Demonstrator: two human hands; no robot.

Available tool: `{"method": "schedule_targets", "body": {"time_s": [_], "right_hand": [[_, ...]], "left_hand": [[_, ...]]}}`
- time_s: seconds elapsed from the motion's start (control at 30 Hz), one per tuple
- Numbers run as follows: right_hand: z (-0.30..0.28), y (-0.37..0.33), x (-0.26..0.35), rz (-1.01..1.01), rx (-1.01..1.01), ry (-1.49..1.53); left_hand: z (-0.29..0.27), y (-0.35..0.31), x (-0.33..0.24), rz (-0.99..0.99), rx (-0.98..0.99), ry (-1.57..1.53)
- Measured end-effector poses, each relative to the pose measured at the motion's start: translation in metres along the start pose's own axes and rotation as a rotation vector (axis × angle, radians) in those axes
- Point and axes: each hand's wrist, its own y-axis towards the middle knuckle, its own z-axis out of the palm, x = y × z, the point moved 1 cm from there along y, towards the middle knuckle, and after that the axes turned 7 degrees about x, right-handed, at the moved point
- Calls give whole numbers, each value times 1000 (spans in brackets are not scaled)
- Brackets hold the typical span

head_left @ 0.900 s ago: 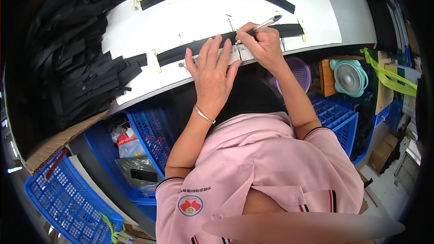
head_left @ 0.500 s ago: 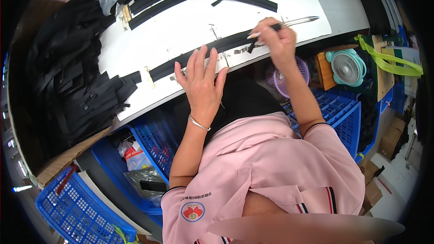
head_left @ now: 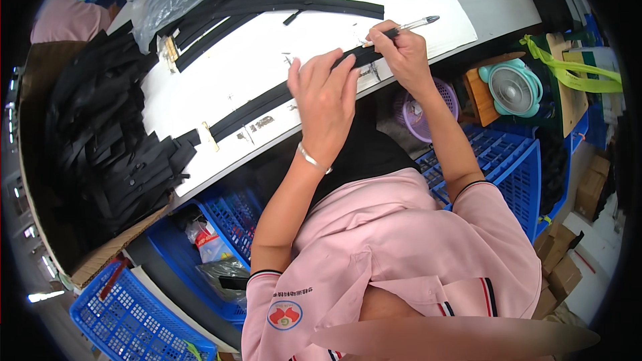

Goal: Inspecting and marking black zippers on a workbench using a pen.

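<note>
A black zipper strip [head_left: 251, 112] lies slantwise along the near part of the white board [head_left: 221, 87]. My left hand [head_left: 324, 103] is over its right part, fingers stretched out and fingertips at the strip. Beside it, my right hand [head_left: 404, 57] grips a pen [head_left: 416, 24] with a clear barrel and a dark grip section. The pen's tip points left, close to the strip and my left fingertips; whether it touches the strip I cannot tell. Further back on the board lie several more black zipper strips [head_left: 321, 5], one with a dangling pull tab.
At the left, a cardboard box [head_left: 40, 87] holds a heap of black strips [head_left: 100, 140]. Clear plastic [head_left: 167, 0] lies at the back. Blue crates [head_left: 501, 174] stand under the table's near edge, with a purple basket [head_left: 438, 117] and a small turquoise fan [head_left: 512, 87] at right.
My left hand has slid right along the strip, closer to my right hand. My right hand with the pen has shifted slightly left and the pen's tip is nearer my left fingertips.
</note>
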Motion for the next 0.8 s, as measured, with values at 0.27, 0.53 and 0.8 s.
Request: {"method": "schedule_targets", "body": {"time_s": [0.27,0.53,0.8], "right_hand": [[-1,1,-6,-121,7,-187],[-8,-6,-11,-110,55,-58],[-3,-4,-9,-131,105,-93]], "left_hand": [[30,15,8,25,-60,-13],[31,16,7,19,-63,20],[29,13,13,17,-52,14]]}}
